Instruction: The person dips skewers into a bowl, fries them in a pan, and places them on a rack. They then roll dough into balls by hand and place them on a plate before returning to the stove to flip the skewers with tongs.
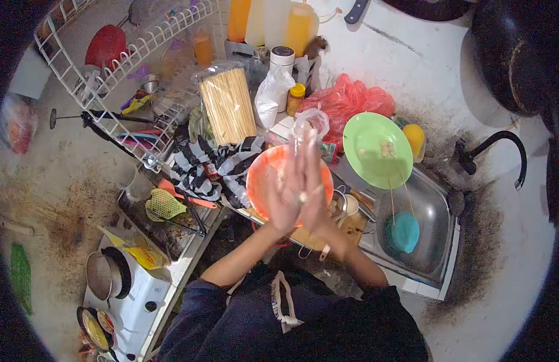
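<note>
My left hand (284,196) and my right hand (316,184) are pressed flat together, palm to palm, fingers straight and pointing away from me. They hover over an orange bowl (255,181) on the counter. A small pale speck shows where the palms meet; whether anything lies between them is hidden. A clear plastic bag (311,119) sits just beyond my fingertips. A pack of wooden skewers (227,105) stands to the left, behind a striped cloth (210,166).
A green plate (370,148) with small bits rests on the sink's edge, two skewers lying below it. The sink (436,205) holds a teal object (403,232). A red bag (349,99), bottles (300,27), dish rack (128,54) and stove (134,289) surround the counter.
</note>
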`<state>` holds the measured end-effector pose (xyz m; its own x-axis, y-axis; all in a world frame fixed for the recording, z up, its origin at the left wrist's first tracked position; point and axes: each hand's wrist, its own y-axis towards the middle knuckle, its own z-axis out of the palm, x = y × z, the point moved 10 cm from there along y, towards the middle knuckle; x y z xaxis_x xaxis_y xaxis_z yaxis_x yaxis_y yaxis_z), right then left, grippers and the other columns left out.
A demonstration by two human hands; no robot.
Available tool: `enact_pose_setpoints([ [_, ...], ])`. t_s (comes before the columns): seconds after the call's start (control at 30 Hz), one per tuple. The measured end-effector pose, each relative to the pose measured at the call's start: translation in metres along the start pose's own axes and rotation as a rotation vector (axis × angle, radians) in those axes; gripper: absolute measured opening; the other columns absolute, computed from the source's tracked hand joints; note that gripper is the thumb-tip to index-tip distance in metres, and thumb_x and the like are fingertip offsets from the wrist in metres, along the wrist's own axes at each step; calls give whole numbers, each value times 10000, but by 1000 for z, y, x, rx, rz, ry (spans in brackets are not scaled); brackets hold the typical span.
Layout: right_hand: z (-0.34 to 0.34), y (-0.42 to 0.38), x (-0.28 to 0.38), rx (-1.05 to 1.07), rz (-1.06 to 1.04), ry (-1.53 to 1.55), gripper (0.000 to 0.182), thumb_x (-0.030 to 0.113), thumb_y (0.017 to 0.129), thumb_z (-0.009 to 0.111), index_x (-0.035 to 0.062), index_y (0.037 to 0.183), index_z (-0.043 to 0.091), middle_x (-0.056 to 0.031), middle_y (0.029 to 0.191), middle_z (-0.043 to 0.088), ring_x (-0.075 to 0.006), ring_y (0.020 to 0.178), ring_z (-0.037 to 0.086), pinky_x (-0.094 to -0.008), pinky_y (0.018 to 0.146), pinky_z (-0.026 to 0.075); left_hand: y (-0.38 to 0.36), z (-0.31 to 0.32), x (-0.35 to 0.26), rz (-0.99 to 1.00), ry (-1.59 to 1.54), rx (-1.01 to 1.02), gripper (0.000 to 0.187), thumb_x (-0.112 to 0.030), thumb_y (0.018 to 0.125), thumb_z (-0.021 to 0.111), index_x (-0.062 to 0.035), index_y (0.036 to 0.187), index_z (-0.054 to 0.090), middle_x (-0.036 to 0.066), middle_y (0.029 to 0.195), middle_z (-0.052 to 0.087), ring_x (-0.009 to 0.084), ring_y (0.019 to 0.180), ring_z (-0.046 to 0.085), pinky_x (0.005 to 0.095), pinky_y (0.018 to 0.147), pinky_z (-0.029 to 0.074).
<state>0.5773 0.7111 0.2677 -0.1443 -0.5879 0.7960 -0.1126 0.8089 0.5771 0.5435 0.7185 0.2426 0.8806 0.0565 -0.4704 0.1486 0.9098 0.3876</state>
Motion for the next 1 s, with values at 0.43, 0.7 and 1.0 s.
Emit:
enact_pose_setpoints([
  [0.43,-30,-2,2,-85,-74,153,755,578,839,71,44,1355,-63,-134,1425,-58,-258,1314,-16,-384,1050,-10,-19,38,24,-120,459,248,677,-528,873,78,-80,1360,-68,80,1433,-34,197,1320,-3,324,1054,-30],
  [0.7,-4,-21,35,79,-373,-495,735,458,834,330,0,1352,82,-227,1397,84,-317,1309,51,-392,1052,39,-3,24,15,-101,15,124,666,-513,884,94,-65,1365,-17,90,1429,52,202,1315,62,308,1055,10],
  [1.0,-21,-1,32,-71,-196,-491,769,467,830,328,-46,1339,64,-230,1397,67,-352,1302,40,-457,1040,9,30,44,2,-62,-89,161,647,-506,887,128,-88,1372,34,64,1430,63,178,1312,80,309,1059,33],
])
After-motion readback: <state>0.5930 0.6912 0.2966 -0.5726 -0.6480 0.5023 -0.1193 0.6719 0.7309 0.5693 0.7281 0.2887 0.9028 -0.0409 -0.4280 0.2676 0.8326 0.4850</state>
